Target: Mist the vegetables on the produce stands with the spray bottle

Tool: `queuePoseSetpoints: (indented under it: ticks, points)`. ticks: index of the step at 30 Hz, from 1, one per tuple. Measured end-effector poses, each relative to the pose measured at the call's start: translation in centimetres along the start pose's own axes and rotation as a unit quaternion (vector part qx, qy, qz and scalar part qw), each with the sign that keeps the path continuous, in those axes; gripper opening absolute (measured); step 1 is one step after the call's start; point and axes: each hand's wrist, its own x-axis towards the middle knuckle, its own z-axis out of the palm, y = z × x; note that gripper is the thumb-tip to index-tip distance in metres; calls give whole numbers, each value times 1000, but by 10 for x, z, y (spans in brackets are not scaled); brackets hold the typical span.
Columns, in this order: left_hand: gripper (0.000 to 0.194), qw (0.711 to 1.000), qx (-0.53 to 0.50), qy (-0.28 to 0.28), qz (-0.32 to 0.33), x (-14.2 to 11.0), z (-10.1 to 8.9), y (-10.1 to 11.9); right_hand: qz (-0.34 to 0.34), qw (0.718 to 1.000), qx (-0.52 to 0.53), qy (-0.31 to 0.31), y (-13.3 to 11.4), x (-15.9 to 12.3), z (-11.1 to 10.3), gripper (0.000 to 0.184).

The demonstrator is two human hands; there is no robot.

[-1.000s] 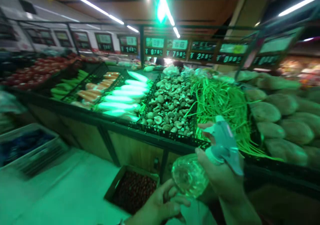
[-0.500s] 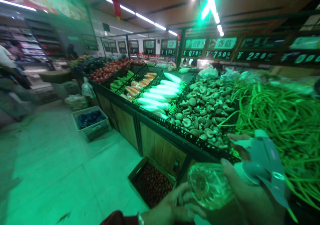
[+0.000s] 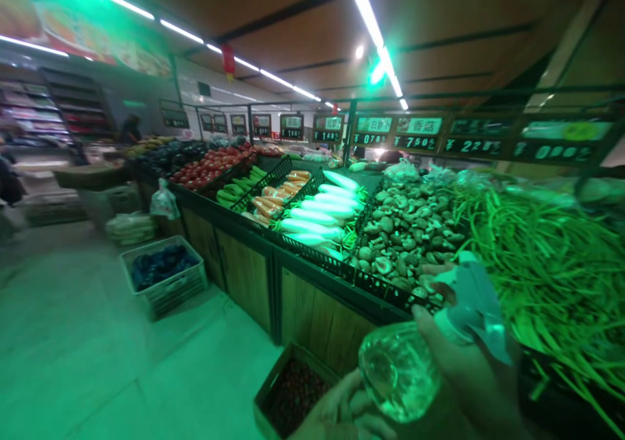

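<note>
Clear plastic spray bottle: gripped at the neck, tilted, base toward the camera, pale trigger head pointing away over the display edge.

Right hand: clamped on the bottle neck, thumb over the near side, one fingertip showing beyond the trigger head.

Left hand: just below the bottle base, fingers loosely curled and partly cut off by the frame edge; cannot tell whether closed on anything or merely touching the base.

Beyond the right fingertips, just past the nozzle: mushrooms heaped in a black basket. To the right of the fingers: loose green beans. Further out to the left of the fingers: white radishes, then carrots, cucumbers and tomatoes. Below the left fingers, on the floor: a brown box of small dark red produce. Well apart to the left: a grey crate. Above the far side of the display: price signs.

Recommended handling, as judged from the grip:
- Support the base with the left palm to steady the tilt.
- Level the nozzle before squeezing.
- Squeeze in short, even pulls; avoid soaking one spot.
- Hold the nozzle clear of the produce, not touching it.
</note>
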Motion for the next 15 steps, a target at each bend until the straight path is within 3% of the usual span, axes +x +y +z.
queuePoseSetpoints:
  ticks: [8, 15]
  points:
    - [73, 999, -34, -6, 30, -43, -49, 57, -1, 1000, -2, 1, -75, -7, 67, 38]
    - [60, 997, -25, -40, 67, -71, -93, 90, -29, 999, 5, 29, -105, -13, 118, 33]
